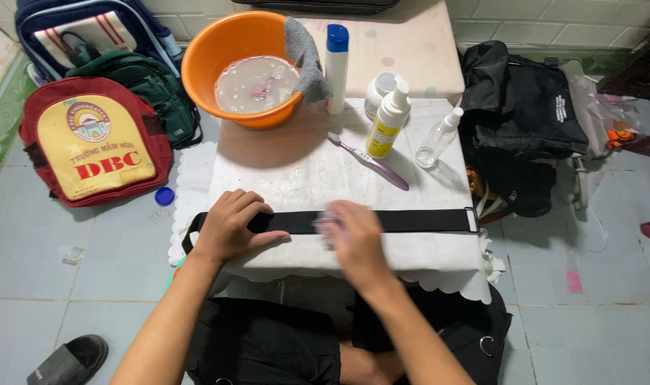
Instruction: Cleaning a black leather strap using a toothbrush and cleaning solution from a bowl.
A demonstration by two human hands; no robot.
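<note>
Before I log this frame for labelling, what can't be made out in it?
Head view only:
- Right hand: motion-blurred; whatever it holds against the flat black webbing strap is unclear.
- Strap under left hand: covered by the palm.
- Round orange plastic basin: cloudy water hides the contents.
- Black bag: cut off by bottom edge.

The black strap [410, 220] looks like matt woven webbing, its end buckle [472, 219] probably metal. Under it lies a white, faintly textured cloth [296, 171]. The orange basin [218, 50] is glossy plastic.
</note>
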